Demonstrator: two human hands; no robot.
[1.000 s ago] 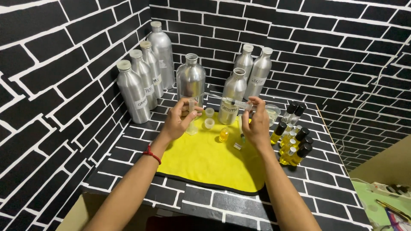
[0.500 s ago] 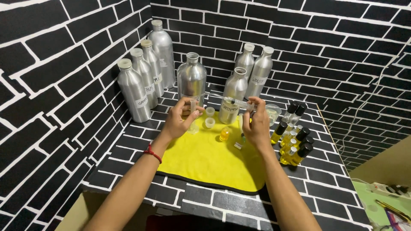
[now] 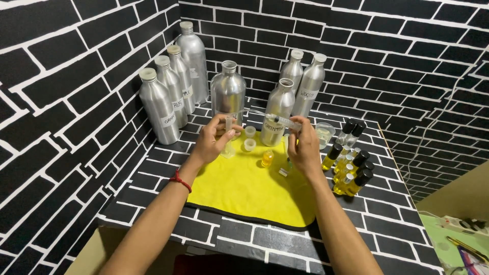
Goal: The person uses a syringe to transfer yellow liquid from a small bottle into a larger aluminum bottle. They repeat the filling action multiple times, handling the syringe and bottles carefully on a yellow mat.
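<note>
My left hand (image 3: 211,141) grips a small clear measuring cylinder (image 3: 229,133) that stands upright at the far left edge of the yellow cloth (image 3: 244,188). My right hand (image 3: 304,147) holds a clear syringe (image 3: 277,120) level, its thin needle pointing left toward the cylinder's mouth. Between my hands on the cloth sit a small open vial of yellow liquid (image 3: 267,159) and two small white caps (image 3: 249,138). An open silver bottle (image 3: 278,111) stands just behind the syringe.
Several tall silver aluminium bottles (image 3: 168,99) line the back left corner, and a wide open one (image 3: 227,94) stands behind the cylinder. A cluster of black-capped roll-on bottles with yellow liquid (image 3: 351,170) stands at the right. A clear glass beaker (image 3: 324,134) stands behind them.
Both hands have stayed almost in place. The syringe has shifted slightly left and lower, nearer the cylinder's mouth.
</note>
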